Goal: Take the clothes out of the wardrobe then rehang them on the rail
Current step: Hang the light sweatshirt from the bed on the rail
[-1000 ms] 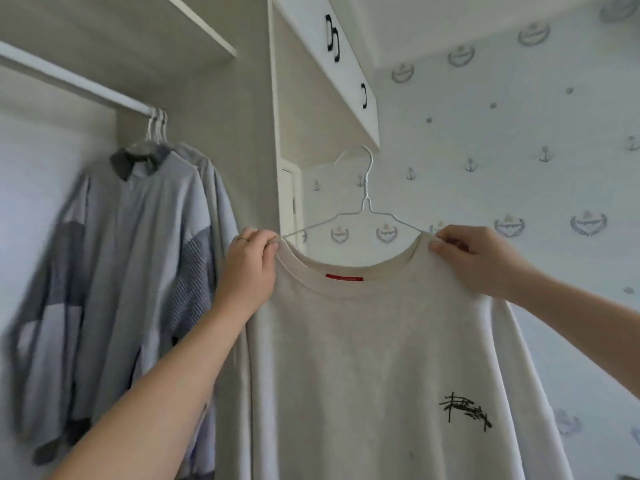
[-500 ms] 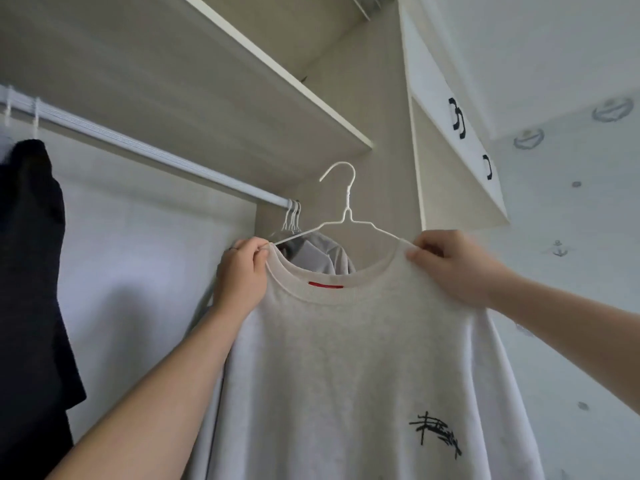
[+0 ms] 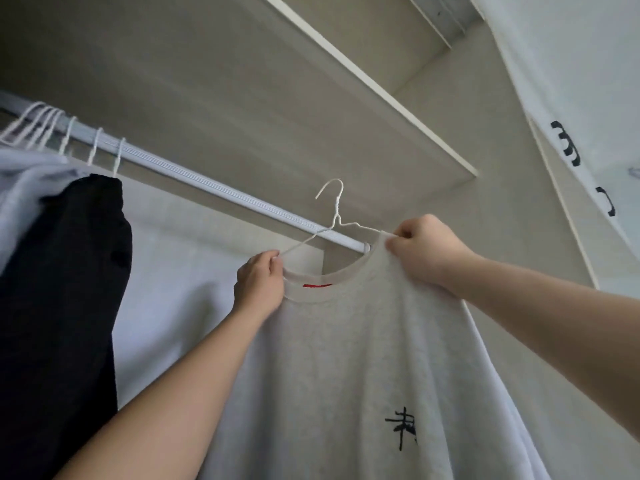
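A pale grey sweatshirt point(image 3: 353, 368) with a red neck label and a black print hangs on a white wire hanger point(image 3: 334, 216). My left hand point(image 3: 259, 285) grips its left shoulder and the hanger wire. My right hand point(image 3: 422, 251) pinches the right shoulder over the hanger's other arm. The hanger's hook is free in the air, just in front of and above the white wardrobe rail point(image 3: 214, 185), near the rail's right end.
A black garment point(image 3: 62, 306) and a light grey one point(image 3: 20, 188) hang on several white hangers at the rail's left. A beige shelf point(image 3: 311, 109) runs close above the rail. The wardrobe's side panel point(image 3: 512, 216) stands right, with white cupboard doors beyond.
My view has swung left and upward. Both hands have lifted the sweatshirt closer to the rail's right end. The grey shirts seen at that end before are hidden now.
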